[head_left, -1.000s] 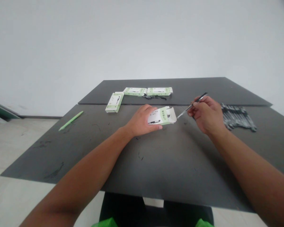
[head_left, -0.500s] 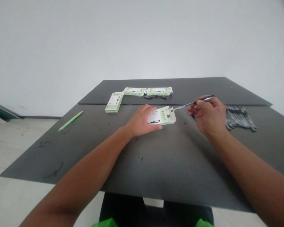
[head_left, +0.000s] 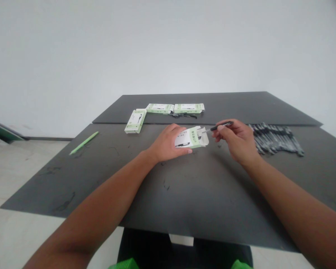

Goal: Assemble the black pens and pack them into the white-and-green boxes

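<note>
My left hand (head_left: 168,142) is wrapped round a small white and green pen box (head_left: 190,137) on the table, its open, flapped end facing right. A pen (head_left: 218,127) with a clear barrel and black upper part is pinched in my right hand (head_left: 236,140). The pen slants down to the left, its front part inside the mouth of the box; how deep it reaches inside is hidden. Just right of that hand lies a row of many similar pens (head_left: 277,139), side by side on the table.
Two pen boxes (head_left: 160,108) lie end to end at the back, and another box (head_left: 136,121) is angled at their left. Black pens (head_left: 184,115) lie in front of the back boxes. A light green pen (head_left: 84,142) rests at the left on the dark table (head_left: 184,201).
My right hand has moved left and slightly down, and the pen has slid further into the box. More of the pen row shows. The left hand and its box stay put.
</note>
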Demonstrator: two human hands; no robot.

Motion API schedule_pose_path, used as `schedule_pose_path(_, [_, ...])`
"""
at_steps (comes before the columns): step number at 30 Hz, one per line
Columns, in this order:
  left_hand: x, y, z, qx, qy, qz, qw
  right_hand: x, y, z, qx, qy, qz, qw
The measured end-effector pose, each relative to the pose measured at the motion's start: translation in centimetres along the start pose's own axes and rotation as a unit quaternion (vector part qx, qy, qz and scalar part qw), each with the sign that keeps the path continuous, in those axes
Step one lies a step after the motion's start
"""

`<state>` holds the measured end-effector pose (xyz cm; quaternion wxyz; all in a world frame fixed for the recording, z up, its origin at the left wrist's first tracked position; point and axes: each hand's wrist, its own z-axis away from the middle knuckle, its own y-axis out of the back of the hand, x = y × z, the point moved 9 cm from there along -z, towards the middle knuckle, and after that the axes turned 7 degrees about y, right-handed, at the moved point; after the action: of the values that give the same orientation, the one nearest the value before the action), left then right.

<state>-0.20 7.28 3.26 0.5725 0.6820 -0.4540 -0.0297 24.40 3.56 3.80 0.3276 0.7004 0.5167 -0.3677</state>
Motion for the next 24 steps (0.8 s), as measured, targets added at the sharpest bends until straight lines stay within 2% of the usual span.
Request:
schedule_pose_path(4, [0.0,0.0,0.0,0.001,-0.001,0.0,1.0,0.3,-0.4,0.2,-0.027,-0.015,0.012,0.999])
schedule_pose_path(13, [0.1,0.0,-0.1,0.003,-0.008,0.003,1.0,1.3,-0.9,0.4,-0.056,-0.044,-0.034,0.997])
schedule_pose_path(24, [0.1,0.0,0.0,0.008,-0.013,0.003,1.0,-0.1,-1.8,0.6,-0.091,-0.019,0.033,0.995])
